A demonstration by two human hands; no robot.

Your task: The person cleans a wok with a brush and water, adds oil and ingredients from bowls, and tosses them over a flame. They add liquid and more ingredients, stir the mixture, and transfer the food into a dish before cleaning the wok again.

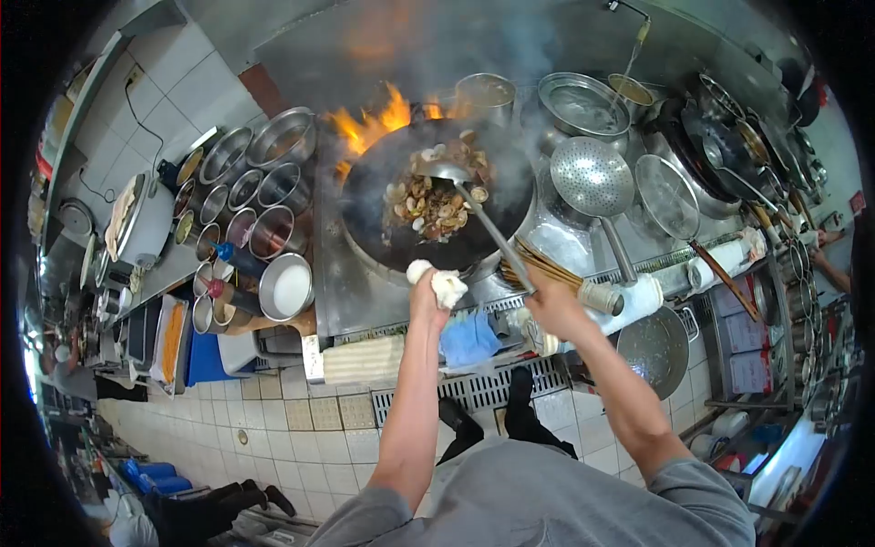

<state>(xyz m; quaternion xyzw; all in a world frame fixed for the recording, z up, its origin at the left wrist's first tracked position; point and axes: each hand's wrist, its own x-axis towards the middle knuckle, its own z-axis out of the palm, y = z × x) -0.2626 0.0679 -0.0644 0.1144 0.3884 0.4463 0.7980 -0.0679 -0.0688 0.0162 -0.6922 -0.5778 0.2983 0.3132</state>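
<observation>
The left hand (428,301) grips a white cloth (448,288) at the edge of the black wok (366,196). The right hand (559,305) holds a long metal ladle (492,230). Past the 2 hands, clams (421,214) sit in the wok, with orange flames (394,115) behind.

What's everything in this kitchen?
Wide round metal wok: one, black, centre
Leaping flames: several, orange, behind wok
Clam-like shells: many, brown, in wok
Long-handled metal ladle: one, silver, over wok
Perforated round metal strainer: one, silver, right of wok
Round metal bowls: many, silver, left of wok
Rumpled cloth: one, blue, in front of wok
Edges: too small to tell
Left hand: one, bare, gripping crumpled white cloth
Right hand: one, bare, gripping ladle
</observation>
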